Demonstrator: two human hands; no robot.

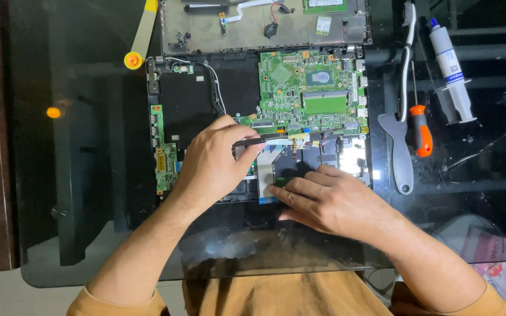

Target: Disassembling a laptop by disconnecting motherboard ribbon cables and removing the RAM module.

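Meanwhile left hand (215, 164) pinches tweezers (259, 141); right hand (329, 202) flat

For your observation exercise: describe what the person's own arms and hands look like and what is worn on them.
Both forearms are bare. The left hand and right hand wear no gloves, rings or watch. Mustard-orange sleeves show only at the bottom edge.

Laptop (206, 99) opened up, bottom cover off, lying flat on glass. Green mainboard (308, 88) upper right, small green side board (165, 158) along left edge, black wires looping across bare black bay. Thin black tool (253, 141) lies nearly level just under mainboard edge, pinched at left end. White flat ribbon (267, 169) runs down below it, from what I can see.
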